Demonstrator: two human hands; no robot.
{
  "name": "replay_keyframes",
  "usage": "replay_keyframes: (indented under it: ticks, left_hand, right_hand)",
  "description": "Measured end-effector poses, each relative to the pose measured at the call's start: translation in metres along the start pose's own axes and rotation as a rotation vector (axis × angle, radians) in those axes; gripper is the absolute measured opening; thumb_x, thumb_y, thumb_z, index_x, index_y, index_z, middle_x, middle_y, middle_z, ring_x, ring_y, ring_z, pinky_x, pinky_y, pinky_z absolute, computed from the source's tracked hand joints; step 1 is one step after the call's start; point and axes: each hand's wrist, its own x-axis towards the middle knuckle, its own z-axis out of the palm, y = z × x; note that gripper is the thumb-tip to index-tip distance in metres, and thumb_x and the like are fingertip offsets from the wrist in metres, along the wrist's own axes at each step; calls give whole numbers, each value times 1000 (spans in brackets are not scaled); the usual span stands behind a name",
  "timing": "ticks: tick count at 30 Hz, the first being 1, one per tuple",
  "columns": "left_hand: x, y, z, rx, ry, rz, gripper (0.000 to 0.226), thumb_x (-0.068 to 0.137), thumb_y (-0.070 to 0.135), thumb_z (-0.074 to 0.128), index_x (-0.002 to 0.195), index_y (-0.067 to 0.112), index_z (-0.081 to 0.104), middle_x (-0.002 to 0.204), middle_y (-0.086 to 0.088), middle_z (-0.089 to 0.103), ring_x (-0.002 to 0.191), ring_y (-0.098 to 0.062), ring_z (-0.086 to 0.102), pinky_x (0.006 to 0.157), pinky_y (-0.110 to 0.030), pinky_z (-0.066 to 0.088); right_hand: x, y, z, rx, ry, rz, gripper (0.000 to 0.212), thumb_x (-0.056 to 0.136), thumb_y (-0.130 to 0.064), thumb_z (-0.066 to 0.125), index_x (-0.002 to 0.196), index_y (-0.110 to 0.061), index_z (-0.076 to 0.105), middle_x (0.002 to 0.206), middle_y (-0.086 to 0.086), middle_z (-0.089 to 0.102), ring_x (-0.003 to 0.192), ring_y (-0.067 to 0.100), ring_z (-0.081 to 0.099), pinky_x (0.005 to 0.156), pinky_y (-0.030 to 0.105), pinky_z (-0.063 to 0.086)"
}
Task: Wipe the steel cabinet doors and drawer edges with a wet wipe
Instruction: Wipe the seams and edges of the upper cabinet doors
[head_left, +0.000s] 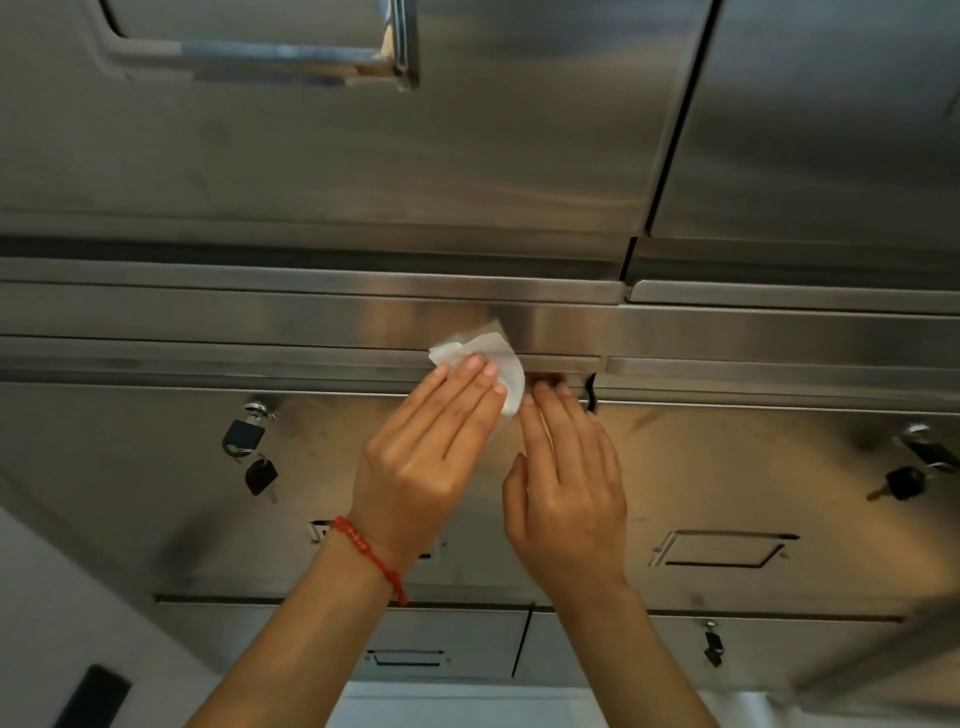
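The left hand (431, 457), with a red bead bracelet (363, 545) at its wrist, lies flat with straight fingers pressing the white wet wipe (493, 358) against the top edge of the left drawer (208, 364), just under the horizontal steel rail (311, 322). The wipe is crumpled, part of it spilling out to the right past the fingertips. The right hand (566, 483) holds nothing; its fingers are fairly straight and close together, the tips resting on the drawer edge just beside the wipe, near the gap where the left drawer meets the right drawer (779, 374).

The step in hand looks like wiping along the drawer's top lip. To do it well, the fingers should keep even pressure so the wipe follows the narrow ledge and does not skate over its front face only. Folding the loose flap under the fingertips would give a firmer pad and stop it snagging in the gap between the 2 drawers. Long strokes along the grain of the steel probably leave fewer streaks than short dabs. The right hand seems to steady the drawer; keeping it there should stop the drawer shifting under the push. The padlock (241, 434) with its key (261, 475) hangs lower on the drawer front, clear of this stroke. The doors (363, 156) above are out of this step's reach.
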Motion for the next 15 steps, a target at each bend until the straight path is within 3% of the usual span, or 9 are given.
replay_keyframes:
  ticks: [7, 15]
  left_hand:
    - [-3, -4, -2, 1, 2, 0, 27, 82, -3, 69, 109, -4, 67, 117, -18, 62, 113, -27, 58, 91, -41, 51]
    - [0, -1, 1, -24, 2, 0, 27, 82, -4, 69, 109, -4, 67, 117, -17, 63, 113, -26, 59, 91, -40, 52]
  right_hand:
    - [-5, 1, 6, -85, -15, -21, 45, 84, -8, 48, 127, 1, 53, 134, 18, 52, 131, 30, 41, 110, 46, 29]
    - [-7, -2, 11, -17, -8, 5, 45, 83, -4, 46, 126, 6, 52, 133, 23, 50, 130, 34, 40, 108, 47, 33]
